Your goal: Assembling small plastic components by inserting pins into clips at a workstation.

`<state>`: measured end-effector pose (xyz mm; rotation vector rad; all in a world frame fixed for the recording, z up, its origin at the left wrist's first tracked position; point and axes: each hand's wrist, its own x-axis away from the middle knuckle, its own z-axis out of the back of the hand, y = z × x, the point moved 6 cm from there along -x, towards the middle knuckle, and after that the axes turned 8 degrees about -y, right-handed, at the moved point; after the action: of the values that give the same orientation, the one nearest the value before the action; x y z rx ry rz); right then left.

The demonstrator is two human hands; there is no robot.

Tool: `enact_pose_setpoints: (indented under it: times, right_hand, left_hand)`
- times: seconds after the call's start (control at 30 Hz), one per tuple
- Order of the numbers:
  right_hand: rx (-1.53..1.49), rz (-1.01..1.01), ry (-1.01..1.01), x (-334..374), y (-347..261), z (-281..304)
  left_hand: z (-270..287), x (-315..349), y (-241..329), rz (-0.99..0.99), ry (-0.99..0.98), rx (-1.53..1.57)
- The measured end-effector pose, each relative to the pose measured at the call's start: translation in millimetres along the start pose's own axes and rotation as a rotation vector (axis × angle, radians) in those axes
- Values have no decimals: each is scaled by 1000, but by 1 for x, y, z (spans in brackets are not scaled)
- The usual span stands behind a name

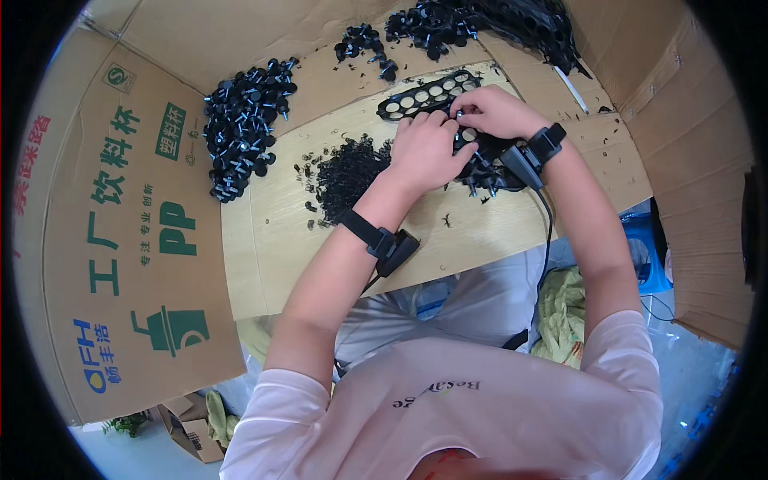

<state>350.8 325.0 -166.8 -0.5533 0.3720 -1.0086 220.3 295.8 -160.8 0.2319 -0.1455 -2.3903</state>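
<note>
A black rubber-like sheet with round holes [428, 94] lies at the far middle of the board, partly under both hands. My left hand [424, 152] is closed over the sheet's near part, thumb out to the right. Close beside it, my right hand [498, 114] has thumb and fingers pinched together at the sheet. A small shiny bit shows by its fingertips, but what they hold is too small to make out. Below the hands, several black-headed studs with metal shanks [484, 178] hang or lie at the sheet's near edge.
Small black scraps [348, 178] are heaped left of my hands. Piles of black-headed studs [248, 120] lie at the far left and far middle. More perforated black sheets [532, 28] and a white stick [570, 88] are at the far right. Cardboard walls [152, 200] enclose the pale board [280, 264].
</note>
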Motion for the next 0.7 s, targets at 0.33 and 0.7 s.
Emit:
enact_pose_setpoints:
  times: [0.33, 0.7]
  right_hand:
    - [-584, -338, 72, -3, 49, -2]
    - [-677, -31, 460, 25, -11, 37]
  left_hand:
    - [-1, -1, 8, 52, -49, -27]
    - [38, 28, -19, 48, 417, 603]
